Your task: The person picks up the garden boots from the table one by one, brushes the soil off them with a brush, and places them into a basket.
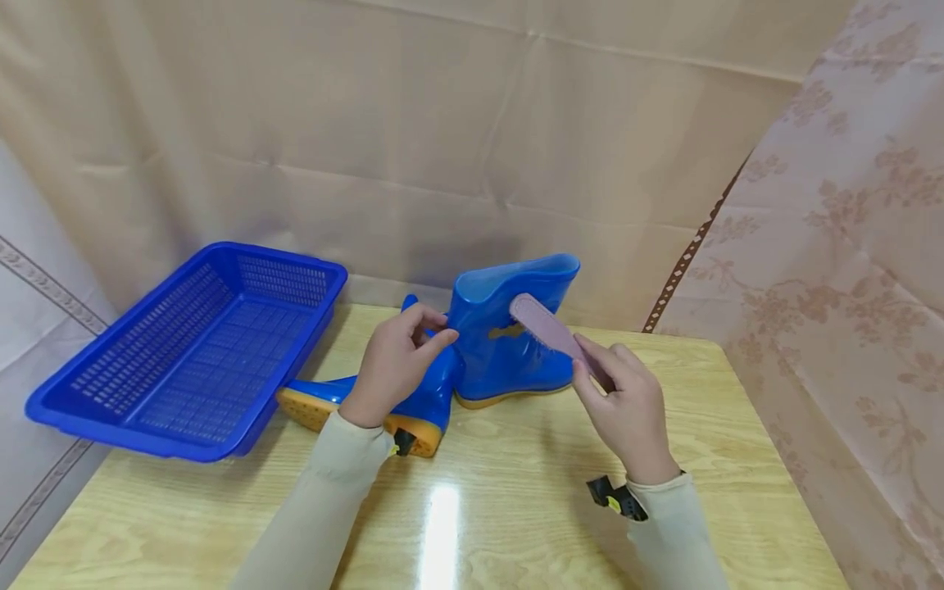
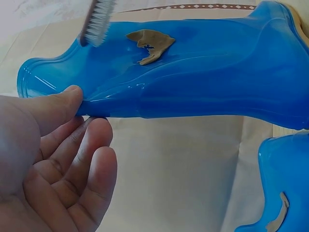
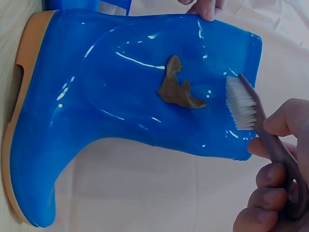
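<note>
A blue rain boot [image 1: 483,369] with a yellowish sole stands upright on the table. A smear of brown mud [image 3: 176,92] sticks to the side of its shaft. My left hand [image 1: 398,360] pinches the edge of the shaft near the top, thumb on the outer face. In my right hand [image 1: 627,401] I grip the handle of a mauve brush [image 1: 546,328]. Its white bristles [image 3: 240,104] face the shaft, between the mud and the boot's top rim. Beside it a second blue boot [image 1: 438,381] lies tipped over, partly hidden behind my left arm.
To the left stands a blue plastic basket [image 1: 254,418] with mesh sides, close to the tipped boot's toe. Another brown smear [image 2: 277,212] marks the second boot. Beige cloth [image 1: 383,147] hangs behind the wooden table [image 1: 516,508], and flowered cloth [image 1: 848,246] on the right.
</note>
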A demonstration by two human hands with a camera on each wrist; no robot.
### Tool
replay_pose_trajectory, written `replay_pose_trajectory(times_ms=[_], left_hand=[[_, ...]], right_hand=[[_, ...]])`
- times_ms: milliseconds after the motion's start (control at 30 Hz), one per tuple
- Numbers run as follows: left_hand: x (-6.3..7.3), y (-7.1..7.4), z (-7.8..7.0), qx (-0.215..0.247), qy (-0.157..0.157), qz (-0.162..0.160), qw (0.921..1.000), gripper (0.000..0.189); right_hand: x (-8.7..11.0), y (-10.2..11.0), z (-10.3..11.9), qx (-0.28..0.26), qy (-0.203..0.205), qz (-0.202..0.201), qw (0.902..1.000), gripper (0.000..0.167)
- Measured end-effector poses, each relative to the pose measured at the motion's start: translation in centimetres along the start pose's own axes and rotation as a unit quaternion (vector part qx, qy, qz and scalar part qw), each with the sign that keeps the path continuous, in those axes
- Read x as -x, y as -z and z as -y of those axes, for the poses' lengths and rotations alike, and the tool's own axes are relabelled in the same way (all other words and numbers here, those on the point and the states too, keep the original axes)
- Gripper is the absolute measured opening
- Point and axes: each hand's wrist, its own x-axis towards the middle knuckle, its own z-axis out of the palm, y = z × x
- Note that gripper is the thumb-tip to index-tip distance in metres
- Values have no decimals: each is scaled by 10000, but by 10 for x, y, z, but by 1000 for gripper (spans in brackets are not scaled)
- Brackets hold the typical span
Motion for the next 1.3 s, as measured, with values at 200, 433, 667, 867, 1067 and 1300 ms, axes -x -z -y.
replay_pose_trajectory(times_ms=[200,433,667,867,1067,1300], left_hand=[[0,-1,1,0,27,45,10000,23],[-2,0,2,56,-51,41,10000,24],[-3,0,1,45,-11,73,10000,24],[-3,-2,1,34,-5,68,10000,23],[-2,-2,0,44,44,81,9999,23],[0,-2,1,111,41,118,9999,22]], right_hand=[[-1,2,0,-37,90,-41,9999,32],[0,0,2,19,52,408,9992,36],[-2,1,5,63,-6,511,9987,31],[-1,0,5,94,2,613,9981,29],[0,-1,4,155,-135,1033,9944,26],[1,0,6,155,-77,831,9964,27]])
